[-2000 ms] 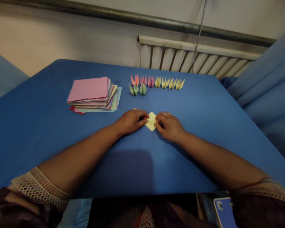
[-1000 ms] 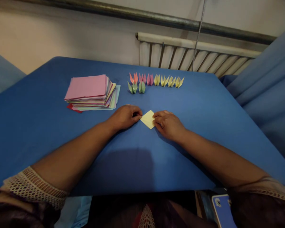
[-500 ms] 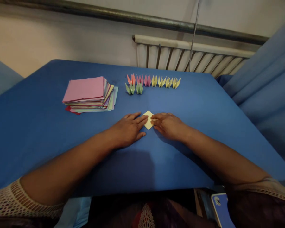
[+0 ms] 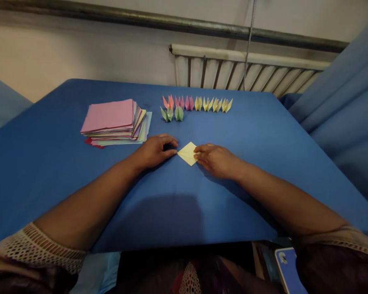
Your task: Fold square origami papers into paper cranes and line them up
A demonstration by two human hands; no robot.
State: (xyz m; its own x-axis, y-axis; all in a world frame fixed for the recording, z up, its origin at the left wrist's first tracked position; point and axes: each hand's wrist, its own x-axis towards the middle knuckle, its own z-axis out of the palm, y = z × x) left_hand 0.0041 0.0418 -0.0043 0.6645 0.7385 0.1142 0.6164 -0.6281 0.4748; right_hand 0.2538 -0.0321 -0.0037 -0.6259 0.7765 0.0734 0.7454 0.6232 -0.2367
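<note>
A folded pale yellow origami paper [image 4: 187, 154], diamond-shaped with crease lines, lies flat on the blue-covered table. My right hand [image 4: 216, 159] covers its right corner, with the fingers curled and pressed onto the paper. At the opposite corner is my left hand [image 4: 158, 151]. Its thumb tip is at or just beside the point of the paper, and a gap shows between thumb and fingers. Whatever lies under the right fingers is hidden.
Left of the hands stands a stack of coloured paper [image 4: 108, 116], pink on top. Small folded paper cranes [image 4: 207, 104] in orange, pink and yellow form a back row, with green ones [image 4: 179, 114] in front. A radiator [image 4: 221, 67] is behind the table; a phone [image 4: 290, 267] lies below its front edge.
My left hand has lifted off the paper and moved left to its left corner, uncovering the creased left half. My right hand stays in almost the same place on the paper.
</note>
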